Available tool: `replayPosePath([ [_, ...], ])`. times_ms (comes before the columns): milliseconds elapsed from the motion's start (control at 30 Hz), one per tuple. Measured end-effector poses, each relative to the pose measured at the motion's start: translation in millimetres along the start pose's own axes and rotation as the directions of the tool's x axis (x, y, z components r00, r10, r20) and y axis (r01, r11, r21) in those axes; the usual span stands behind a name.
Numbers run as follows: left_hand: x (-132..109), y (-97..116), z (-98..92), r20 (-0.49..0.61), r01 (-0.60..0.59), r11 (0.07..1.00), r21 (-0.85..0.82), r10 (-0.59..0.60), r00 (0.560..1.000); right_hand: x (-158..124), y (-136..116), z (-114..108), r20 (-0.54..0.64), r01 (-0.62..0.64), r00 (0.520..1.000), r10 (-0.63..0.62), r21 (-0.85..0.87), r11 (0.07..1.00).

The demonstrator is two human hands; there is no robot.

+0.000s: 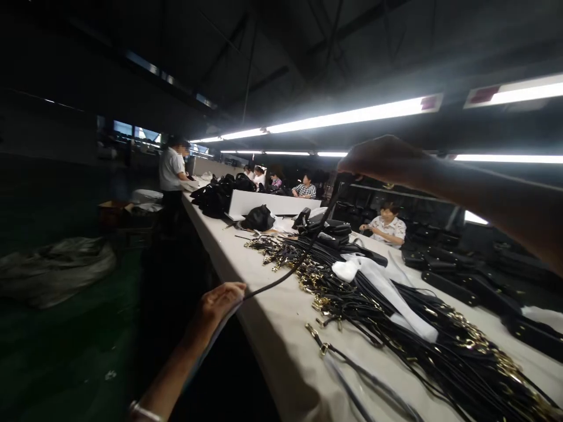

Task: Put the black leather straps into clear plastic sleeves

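Observation:
A thin black strap (pixel 281 280) hangs in a curve between my two hands. My left hand (pixel 219 302), low at the table's near edge, is closed on its lower end. Raised high on the right, my right hand (pixel 382 157) pinches the upper end, with its fingers partly in shadow. Below the strap lies a large pile of black straps (pixel 365 310) with gold-coloured metal clasps (pixel 314 281). One strap with a gold clasp (pixel 324 348) lies apart, nearer to me.
White wrapping (pixel 396 299) lies across the pile. Black bags (pixel 328 228) and a white divider (pixel 272 205) stand farther along the long table (pixel 240 264). A person (pixel 387 225) sits across; another person (pixel 170 170) stands at the far left. A sack (pixel 59 269) lies on the floor.

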State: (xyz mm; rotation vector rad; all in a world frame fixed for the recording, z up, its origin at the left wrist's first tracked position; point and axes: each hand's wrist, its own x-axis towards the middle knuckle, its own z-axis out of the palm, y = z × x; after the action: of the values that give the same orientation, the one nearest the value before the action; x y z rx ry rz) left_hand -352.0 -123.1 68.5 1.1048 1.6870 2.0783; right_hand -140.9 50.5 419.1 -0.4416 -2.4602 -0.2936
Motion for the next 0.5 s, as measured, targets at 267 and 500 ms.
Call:
replayPosePath([
  [267, 79.6, 65.0, 60.5, 0.192, -0.177, 0.968, -0.18, 0.211, 0.958, 19.5, -28.4, -13.2, -0.077, 0.09, 0.991, -0.107, -0.202, 0.975],
  [500, 100.2, 132.0, 115.6, 0.173, -0.314, 0.89, -0.331, 0.385, 0.907, -1.5, -31.3, -10.9, 0.033, 0.193, 0.981, -0.191, -0.249, 0.949],
])
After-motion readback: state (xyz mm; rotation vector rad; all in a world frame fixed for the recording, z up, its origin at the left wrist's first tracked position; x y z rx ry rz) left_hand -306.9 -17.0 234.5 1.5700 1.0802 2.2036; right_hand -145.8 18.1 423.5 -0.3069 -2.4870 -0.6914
